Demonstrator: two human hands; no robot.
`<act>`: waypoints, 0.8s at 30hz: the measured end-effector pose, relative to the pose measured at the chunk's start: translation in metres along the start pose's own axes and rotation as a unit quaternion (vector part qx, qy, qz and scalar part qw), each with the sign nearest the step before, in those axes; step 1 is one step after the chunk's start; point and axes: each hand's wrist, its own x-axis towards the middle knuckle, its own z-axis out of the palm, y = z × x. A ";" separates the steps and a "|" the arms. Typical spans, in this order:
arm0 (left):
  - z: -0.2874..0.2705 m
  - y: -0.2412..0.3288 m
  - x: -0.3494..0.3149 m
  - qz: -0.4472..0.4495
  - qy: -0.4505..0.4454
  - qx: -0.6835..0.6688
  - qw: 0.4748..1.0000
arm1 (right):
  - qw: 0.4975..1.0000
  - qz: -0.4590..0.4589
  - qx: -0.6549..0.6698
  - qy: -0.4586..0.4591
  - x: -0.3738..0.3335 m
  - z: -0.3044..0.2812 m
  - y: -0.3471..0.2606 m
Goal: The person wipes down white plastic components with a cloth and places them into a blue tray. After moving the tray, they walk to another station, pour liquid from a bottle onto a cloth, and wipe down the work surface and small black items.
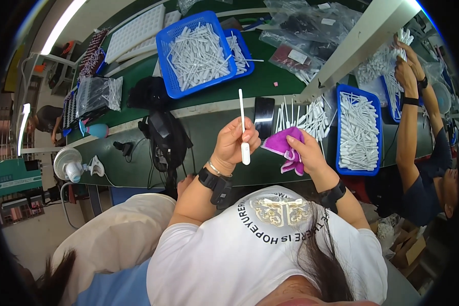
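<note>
- Landmark: purple cloth point(278, 144), bunched in the right hand point(307, 150) over the green bench point(209, 122), one end hanging down.
- Right hand: thumb pressed on top of the cloth, gripping it. Other fingers mostly hidden, can't tell exactly how they sit.
- Left hand point(234, 143): left of the cloth, near it. Thumb and fingers closed in a pinch on a white stick point(245, 152).
- White stick: left of the cloth, apart from it. Nearly upright, thin shaft up, thicker rounded end down, below the fingers.
- Flat black object point(264, 113): just beyond the cloth, toward its left. Kind unclear.
- Loose white sticks point(312, 120): heaped just beyond the cloth and to its right.
- Near blue basket point(358, 172): right of the cloth, filled with similar white sticks.
- Large blue basket point(201, 90): beyond the cloth and left, well apart, heaped with white sticks. Another blue basket point(249, 57) shows at its right side, with more sticks.
- Black bag point(166, 137): left of the cloth, past the left hand.
- White fan point(69, 163): far left of the cloth.
- Clear plastic bags point(311, 30): well beyond the cloth.
- White post point(354, 48): beyond the cloth and right, slanted in view.
- Co-worker's hands point(405, 71): far right of the cloth, raised at a bunch of white sticks point(405, 38). Finger detail too small to tell.
</note>
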 end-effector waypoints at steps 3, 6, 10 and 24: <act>0.007 -0.011 -0.006 0.003 -0.004 -0.054 0.999 | 1.000 -0.006 0.003 -0.024 -0.003 0.001 -0.005; 0.017 -0.019 -0.009 -0.019 0.025 0.031 0.999 | 0.998 -0.030 -0.031 -0.042 -0.006 -0.003 -0.008; 0.035 -0.025 -0.015 -0.041 0.143 0.254 0.956 | 0.973 -0.098 -0.180 -0.109 -0.013 0.008 -0.031; 0.042 -0.046 -0.026 -0.038 0.187 0.462 0.866 | 0.975 -0.051 -0.176 -0.126 -0.010 0.020 -0.035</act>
